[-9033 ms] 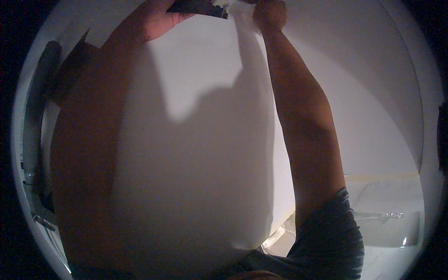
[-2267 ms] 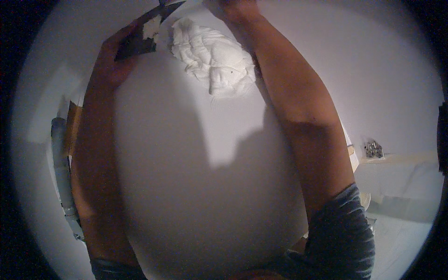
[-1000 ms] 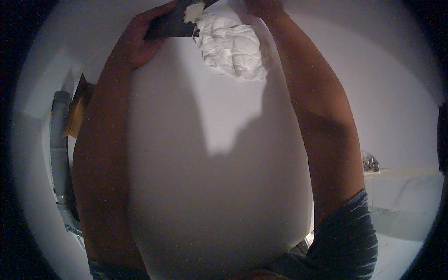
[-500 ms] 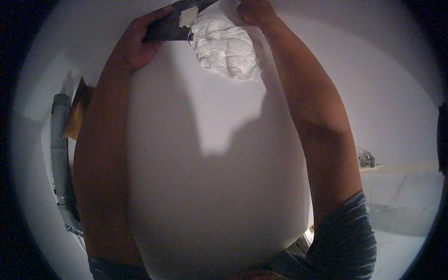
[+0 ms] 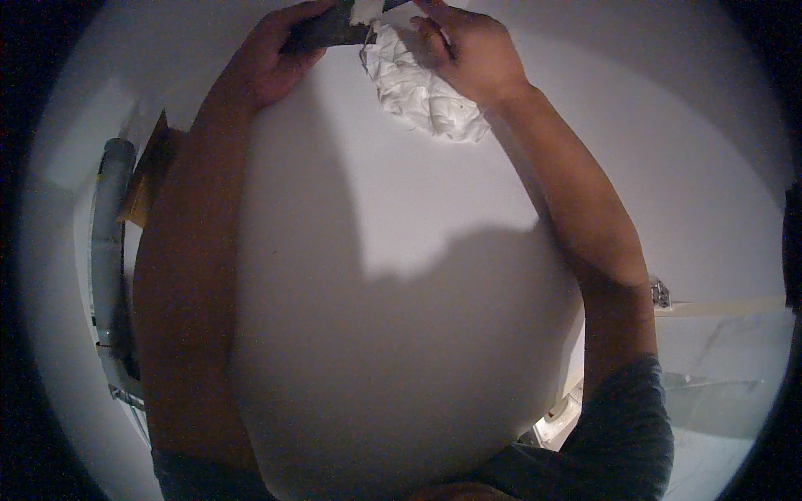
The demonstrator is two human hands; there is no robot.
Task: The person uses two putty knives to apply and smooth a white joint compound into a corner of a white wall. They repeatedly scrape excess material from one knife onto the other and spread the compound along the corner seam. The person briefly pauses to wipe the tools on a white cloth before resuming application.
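My left hand (image 5: 288, 54), near the upper edge, grips a dark flat piece (image 5: 326, 29) with a pale patch (image 5: 366, 12) on it. A wrinkled white mass (image 5: 426, 96) lies against the pale panel just right of this piece. Whether it is cloth or paste, I cannot tell. My right hand (image 5: 480, 54) is over the upper right of the mass, its fingers bent inward and one fingertip close to the dark piece's upper edge. What those fingers hold, if anything, is hidden. The top of the dark piece runs out of view.
Between my forearms spreads a large pale panel (image 5: 401, 351) with shadows across it. On the left are a grey pipe (image 5: 109, 242) and a brown cardboard piece (image 5: 146, 184). A small metallic object (image 5: 660, 292) sits on a ledge (image 5: 710, 309) at the right.
My right hand has come down and right, now overlapping the white mass's upper right. My left hand and the dark piece have shifted slightly up and right in the view.
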